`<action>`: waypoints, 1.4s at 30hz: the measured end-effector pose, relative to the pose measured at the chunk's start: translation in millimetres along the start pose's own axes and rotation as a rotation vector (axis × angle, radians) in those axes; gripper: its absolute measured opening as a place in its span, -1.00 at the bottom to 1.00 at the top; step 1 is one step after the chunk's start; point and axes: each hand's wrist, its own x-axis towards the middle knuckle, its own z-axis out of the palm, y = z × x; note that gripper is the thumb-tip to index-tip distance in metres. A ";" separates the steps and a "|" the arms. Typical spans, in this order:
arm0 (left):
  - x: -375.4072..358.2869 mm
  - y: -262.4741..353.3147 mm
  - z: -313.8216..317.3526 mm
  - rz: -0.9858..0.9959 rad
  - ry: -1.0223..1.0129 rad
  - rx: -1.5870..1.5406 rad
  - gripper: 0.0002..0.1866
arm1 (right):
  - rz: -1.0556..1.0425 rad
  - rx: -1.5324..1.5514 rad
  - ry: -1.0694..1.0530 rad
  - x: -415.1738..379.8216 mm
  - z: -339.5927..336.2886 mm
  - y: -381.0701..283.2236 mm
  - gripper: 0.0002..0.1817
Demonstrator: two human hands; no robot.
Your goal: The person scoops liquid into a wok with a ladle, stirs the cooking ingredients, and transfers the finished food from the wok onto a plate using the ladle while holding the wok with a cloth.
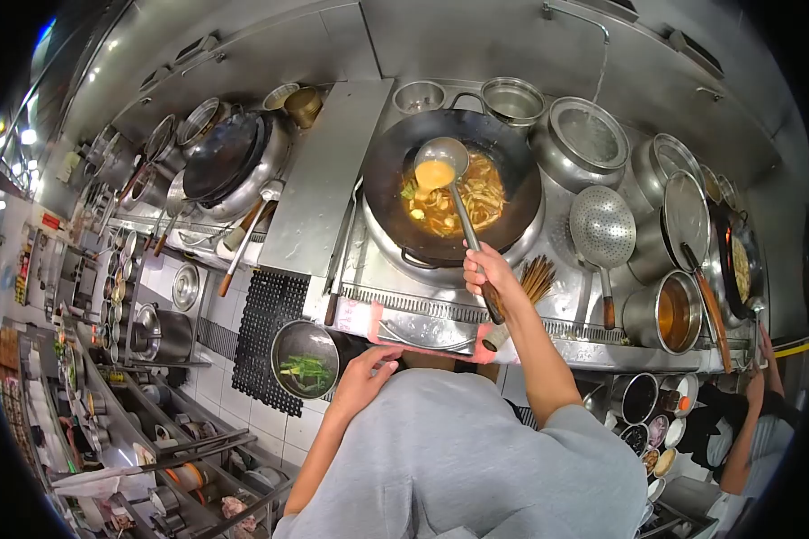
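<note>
My right hand (489, 269) is closed around the dark handle of a metal ladle (461, 208). The ladle's bowl, with orange-yellow liquid in it, is over a black wok (389, 172). Inside the wok, strips of food lie in a reddish-brown broth (481, 202). Low by my body, near the stove's front edge, is my left hand (365, 377), fingers loosely extended and nothing visible in them. Just left of it, a dark pan (280, 346) contains green vegetables (306, 370).
A perforated skimmer (602, 225) and a bamboo brush (535, 278) lie right of the wok. Metal pots, including one with brown liquid (679, 312), line the stove. Another wok (227, 162) stands left. Another person's arm (748, 422) shows at far right.
</note>
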 end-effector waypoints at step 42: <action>28.4 -12.2 -15.8 0.130 -0.189 0.009 -0.68 | -0.134 -0.158 0.226 -42.8 -10.7 23.6 -0.75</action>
